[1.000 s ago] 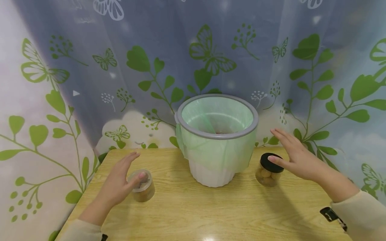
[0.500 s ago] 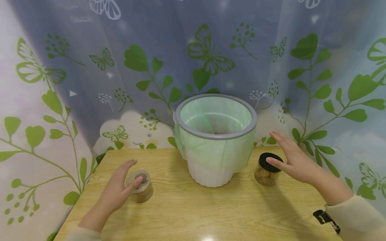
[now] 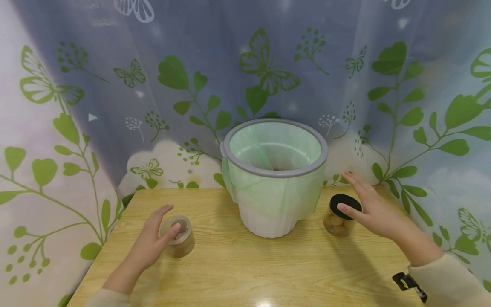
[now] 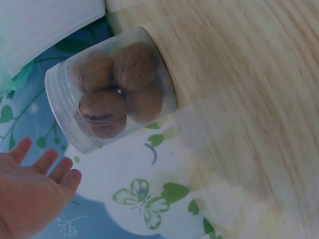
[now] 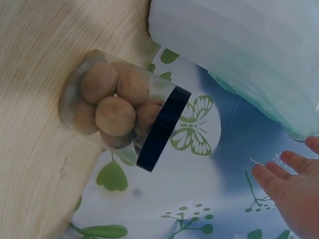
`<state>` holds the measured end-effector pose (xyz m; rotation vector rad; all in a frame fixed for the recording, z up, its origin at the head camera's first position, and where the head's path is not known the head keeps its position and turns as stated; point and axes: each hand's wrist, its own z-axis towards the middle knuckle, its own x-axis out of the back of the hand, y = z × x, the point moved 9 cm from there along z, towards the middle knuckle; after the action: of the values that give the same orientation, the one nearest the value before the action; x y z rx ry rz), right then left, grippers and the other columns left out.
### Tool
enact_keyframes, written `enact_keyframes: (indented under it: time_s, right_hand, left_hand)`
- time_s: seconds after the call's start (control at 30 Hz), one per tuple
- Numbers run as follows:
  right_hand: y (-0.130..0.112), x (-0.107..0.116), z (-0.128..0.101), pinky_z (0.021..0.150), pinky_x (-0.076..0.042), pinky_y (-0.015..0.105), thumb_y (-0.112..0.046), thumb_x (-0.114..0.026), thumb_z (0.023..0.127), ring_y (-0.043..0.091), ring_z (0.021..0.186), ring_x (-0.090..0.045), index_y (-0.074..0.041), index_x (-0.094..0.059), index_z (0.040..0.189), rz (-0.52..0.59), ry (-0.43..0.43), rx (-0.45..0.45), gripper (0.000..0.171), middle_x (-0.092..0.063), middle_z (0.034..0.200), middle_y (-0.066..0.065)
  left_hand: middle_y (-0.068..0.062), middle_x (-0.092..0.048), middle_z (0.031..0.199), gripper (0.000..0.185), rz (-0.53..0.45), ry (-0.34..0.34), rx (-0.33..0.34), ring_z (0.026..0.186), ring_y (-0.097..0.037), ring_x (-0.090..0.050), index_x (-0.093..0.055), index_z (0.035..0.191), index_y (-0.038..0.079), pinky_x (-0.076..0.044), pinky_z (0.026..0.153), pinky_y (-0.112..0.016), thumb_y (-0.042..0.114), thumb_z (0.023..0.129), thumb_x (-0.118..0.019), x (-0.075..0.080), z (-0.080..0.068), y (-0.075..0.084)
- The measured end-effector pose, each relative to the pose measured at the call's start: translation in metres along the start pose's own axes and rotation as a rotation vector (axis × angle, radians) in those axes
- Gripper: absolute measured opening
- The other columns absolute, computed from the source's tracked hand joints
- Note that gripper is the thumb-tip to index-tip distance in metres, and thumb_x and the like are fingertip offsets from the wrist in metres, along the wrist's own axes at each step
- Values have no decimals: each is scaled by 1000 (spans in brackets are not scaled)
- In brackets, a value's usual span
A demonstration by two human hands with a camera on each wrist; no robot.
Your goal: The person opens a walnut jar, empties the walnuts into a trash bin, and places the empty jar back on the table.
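My left hand (image 3: 147, 243), fingers apart and extended, hovers beside a clear plastic jar (image 3: 184, 247). In the left wrist view this jar (image 4: 159, 64) stands on the table with several walnuts (image 4: 134, 67) inside and a pale see-through rim. On the other side, my right hand (image 3: 379, 213) is stretched out by a second clear jar (image 3: 333, 230), its thumb overlapping the black lid (image 3: 341, 202) in the head view. Several round walnuts (image 5: 114, 115) fill that jar, seen from the right wrist. Neither hand grips anything.
Between the jars, toward the back, stands a white bin (image 3: 268, 224) with a grey rim ring (image 3: 276, 172) and a pale green bag liner (image 3: 284, 192). The wooden table (image 3: 245, 268) meets a curtain (image 3: 207, 38) printed with leaves and butterflies.
Both hands have sunk slightly beside their jars, fingers still extended. The head view has shifted a little. The jars and bin stand where they were.
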<state>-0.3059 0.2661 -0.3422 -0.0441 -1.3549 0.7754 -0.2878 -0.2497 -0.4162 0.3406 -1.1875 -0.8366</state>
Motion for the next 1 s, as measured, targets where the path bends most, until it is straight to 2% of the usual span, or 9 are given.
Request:
enact_keyframes:
  time_s: [0.27, 0.43, 0.53, 0.7, 1.0]
  right_hand:
    - [0, -8, -4, 101, -24, 76, -30, -63, 100, 54, 144, -17, -23, -9, 163, 38, 8, 1, 83, -16, 163, 23]
    - [0, -12, -7, 90, -44, 68, -30, -60, 102, 59, 134, -31, -20, -8, 163, 48, 4, -10, 80, -16, 161, 26]
    - [0, -14, -10, 80, -50, 65, -28, -59, 103, 62, 128, -37, -19, -8, 163, 54, 7, -7, 79, -16, 160, 29]
    - [0, -20, -13, 83, -47, 70, -26, -59, 103, 64, 127, -36, -17, -9, 162, 87, 6, 2, 78, -15, 160, 29]
    - [2, -26, -13, 82, -49, 68, -25, -59, 103, 66, 127, -35, -23, -7, 163, 131, 4, -1, 79, -16, 159, 31]
  left_hand:
    - [-27, -26, 157, 69, -40, -28, 72, 143, -52, -22, -32, 153, 1, -24, 105, -73, 34, 100, -63, -7, 2, -10]
    - [-29, -18, 159, 79, -80, -62, 136, 143, -54, -20, -23, 156, 2, -36, 103, -67, 39, 99, -64, -12, 0, -16]
    - [-31, -15, 158, 84, -109, -79, 172, 142, -55, -20, -19, 158, 3, -42, 100, -62, 41, 98, -64, -15, -2, -21]
    - [-33, -13, 158, 90, -143, -93, 227, 143, -54, -18, -17, 158, 2, -43, 101, -59, 43, 96, -68, -18, -4, -31]
    - [-35, -10, 157, 101, -148, -128, 291, 142, -58, -14, -13, 158, 1, -32, 105, -69, 42, 90, -75, -23, -6, -43]
